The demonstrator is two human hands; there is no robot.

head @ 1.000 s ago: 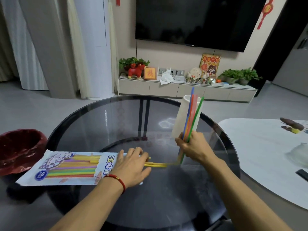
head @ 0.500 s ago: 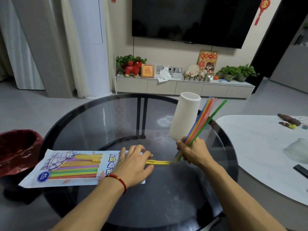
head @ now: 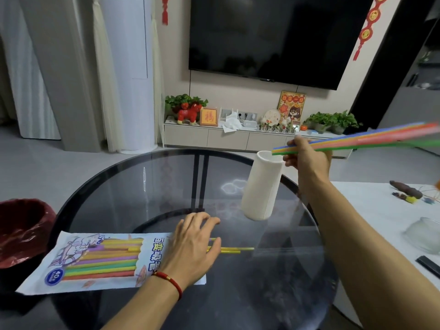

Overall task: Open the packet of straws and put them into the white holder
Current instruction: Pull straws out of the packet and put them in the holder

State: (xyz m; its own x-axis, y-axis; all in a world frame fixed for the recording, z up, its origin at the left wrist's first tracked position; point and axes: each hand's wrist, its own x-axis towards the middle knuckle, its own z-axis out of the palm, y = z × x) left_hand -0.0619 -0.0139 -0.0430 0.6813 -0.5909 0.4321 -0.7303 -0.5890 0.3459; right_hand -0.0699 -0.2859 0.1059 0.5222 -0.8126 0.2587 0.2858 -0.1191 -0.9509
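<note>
Straw packet [head: 100, 260]: flat on glass tabletop [head: 166, 186], coloured straws inside, two yellow straws [head: 231, 250] protruding; left hand [head: 192, 248] spread flat, grasping nothing, on its open end. White holder [head: 260, 186]: upright, interior unseen. Right hand [head: 307, 156]: clenched around a straw bundle [head: 357, 140], ends at the holder's rim.

"40" badge on straw packet [head: 102, 263]

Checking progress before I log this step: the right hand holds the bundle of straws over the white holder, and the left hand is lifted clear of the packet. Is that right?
Not quite. In the head view the left hand is not lifted: it lies flat on the open end of the packet, over the yellow straws sticking out. The rest holds: the right hand grips the bundle of straws, its near ends above the white holder.
</note>
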